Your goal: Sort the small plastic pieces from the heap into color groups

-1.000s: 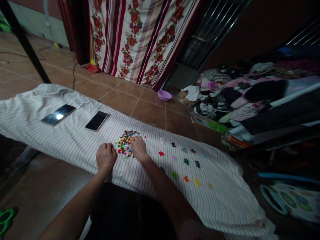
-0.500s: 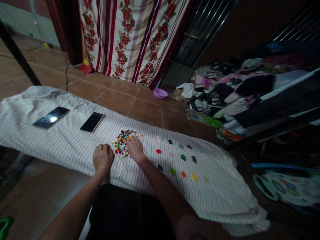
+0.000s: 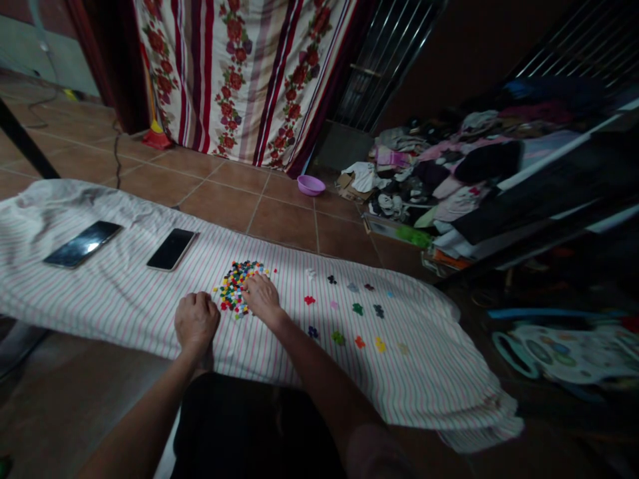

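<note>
Small colored pieces (image 3: 237, 286), some hidden beneath the right hand (image 3: 262, 299)

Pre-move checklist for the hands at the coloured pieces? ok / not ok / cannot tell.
1. Right hand at the heap of small multicoloured pieces: fingertips on its edge. ok
2. Left hand on the white striped cloth: curled, beside the heap. ok
3. Piece held in either hand: cannot tell
4. Heap edge: a few stray pieces lie off its right side. not ok
5. Small single-colour clusters, such as the red cluster: apart from the heap. ok
6. Two black smartphones: clear of the hands. ok
</note>
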A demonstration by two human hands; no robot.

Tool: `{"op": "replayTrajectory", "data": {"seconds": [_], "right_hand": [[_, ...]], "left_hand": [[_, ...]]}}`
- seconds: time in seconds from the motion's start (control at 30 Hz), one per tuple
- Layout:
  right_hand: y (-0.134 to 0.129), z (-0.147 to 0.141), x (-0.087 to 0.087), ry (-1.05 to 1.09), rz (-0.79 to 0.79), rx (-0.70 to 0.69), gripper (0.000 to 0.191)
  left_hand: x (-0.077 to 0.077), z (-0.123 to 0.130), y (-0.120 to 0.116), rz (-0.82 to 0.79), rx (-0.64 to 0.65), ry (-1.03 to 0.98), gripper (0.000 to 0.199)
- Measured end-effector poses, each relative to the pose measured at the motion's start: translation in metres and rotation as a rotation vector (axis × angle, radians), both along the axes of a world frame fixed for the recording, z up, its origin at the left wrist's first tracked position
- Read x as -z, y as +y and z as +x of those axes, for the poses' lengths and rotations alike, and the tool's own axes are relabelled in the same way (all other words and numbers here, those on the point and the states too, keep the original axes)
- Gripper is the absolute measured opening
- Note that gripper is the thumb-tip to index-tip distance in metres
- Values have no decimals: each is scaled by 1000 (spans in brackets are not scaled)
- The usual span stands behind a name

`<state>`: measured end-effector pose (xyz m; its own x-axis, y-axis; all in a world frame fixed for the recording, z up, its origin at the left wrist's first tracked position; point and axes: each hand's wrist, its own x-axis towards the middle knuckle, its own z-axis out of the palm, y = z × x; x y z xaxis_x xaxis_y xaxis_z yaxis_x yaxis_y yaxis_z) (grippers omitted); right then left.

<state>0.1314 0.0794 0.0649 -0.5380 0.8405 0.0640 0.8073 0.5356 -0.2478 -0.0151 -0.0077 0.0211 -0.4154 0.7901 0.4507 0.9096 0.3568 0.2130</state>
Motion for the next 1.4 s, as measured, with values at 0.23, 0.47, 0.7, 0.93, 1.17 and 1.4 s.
{"op": "replayTrajectory", "data": {"seconds": [0.23,0.47,0.7,0.93,1.17,1.4], "right_hand": [[6,2,15,240,-57,53,12],[13,20,24,398,-35,53,19],[27,69,34,562,-4,239,22],[45,142,36,576,158,464,27],[61,200,31,366,189,681,33],[79,229,33,238,230,770,37]], "left_hand": [[0,1,1,0,-9,-4,19],[1,1,0,5,-6,-16,20],[-3,1,0,-28,3,-29,21],[-4,2,0,-38,-6,-47,22],[-3,1,-1,-6,8,-88,24],[-2,1,0,1,12,-86,22]]}}
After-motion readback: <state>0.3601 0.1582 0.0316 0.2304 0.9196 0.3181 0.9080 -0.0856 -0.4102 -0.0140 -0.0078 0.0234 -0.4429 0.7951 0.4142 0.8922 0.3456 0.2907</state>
